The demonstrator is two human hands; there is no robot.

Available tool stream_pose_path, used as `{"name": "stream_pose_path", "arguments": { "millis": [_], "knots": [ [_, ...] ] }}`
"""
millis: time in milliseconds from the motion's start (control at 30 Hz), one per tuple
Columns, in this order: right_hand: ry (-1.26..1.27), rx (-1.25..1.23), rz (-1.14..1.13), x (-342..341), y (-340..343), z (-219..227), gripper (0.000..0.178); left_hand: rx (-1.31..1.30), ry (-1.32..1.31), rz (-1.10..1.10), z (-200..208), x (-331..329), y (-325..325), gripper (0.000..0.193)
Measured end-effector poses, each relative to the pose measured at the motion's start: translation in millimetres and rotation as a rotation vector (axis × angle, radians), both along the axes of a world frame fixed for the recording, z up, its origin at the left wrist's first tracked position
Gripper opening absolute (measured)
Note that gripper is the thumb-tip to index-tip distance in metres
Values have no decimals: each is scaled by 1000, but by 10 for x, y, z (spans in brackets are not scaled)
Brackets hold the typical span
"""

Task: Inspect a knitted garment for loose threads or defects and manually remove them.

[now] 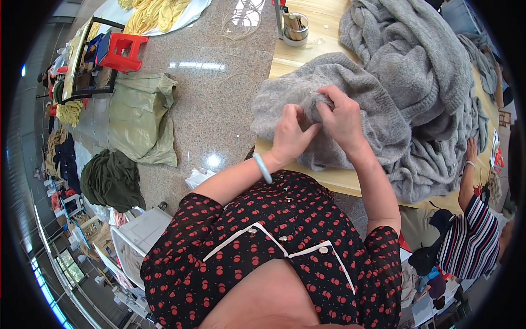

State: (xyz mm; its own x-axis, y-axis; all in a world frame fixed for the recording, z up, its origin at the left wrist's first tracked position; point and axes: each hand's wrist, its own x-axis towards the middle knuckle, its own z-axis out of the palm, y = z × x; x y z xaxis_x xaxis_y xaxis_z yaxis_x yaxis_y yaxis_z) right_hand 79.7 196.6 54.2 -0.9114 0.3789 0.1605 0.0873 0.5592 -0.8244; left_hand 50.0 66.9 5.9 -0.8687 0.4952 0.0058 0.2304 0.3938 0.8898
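Note:
A fuzzy grey knitted garment [378,131] lies bunched over the near left part of the wooden table [342,178]. My right hand [346,122] pinches a gathered fold of the knit between thumb and fingers. Close beside it, my left hand [291,136] grips the same fabric, its thumb pointing toward the right hand. The fingertips of both are partly sunk in the folds, so anything small between them is hidden. A pale bracelet [262,168] circles my left wrist.
More grey knitwear [416,60] is heaped to the right, where a co-worker's hand [472,152] rests. A metal cup of tools [296,30] stands at the table's far left. On the floor are a red stool [123,53], an olive bag [141,123] and dark green cloth [112,180].

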Motion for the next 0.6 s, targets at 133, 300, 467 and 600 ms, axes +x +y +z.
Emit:
{"name": "stream_pose_path", "arguments": {
  "millis": [133,300,467,600],
  "knots": [
    [-16,48,-1,-19,-32,15,19,-34,109,65,-247,-18,27,35],
    [9,103,-7,61,111,-56,21,119,-506,-163,-224,-127,-177,16],
    [-123,334,5,210,311,-323,22,413,-1154,-77,12,-218,-364,12],
    [-185,197,-109,299,356,-615,20,203,-1163,-214,77,-297,-442,8]
  ]
}}
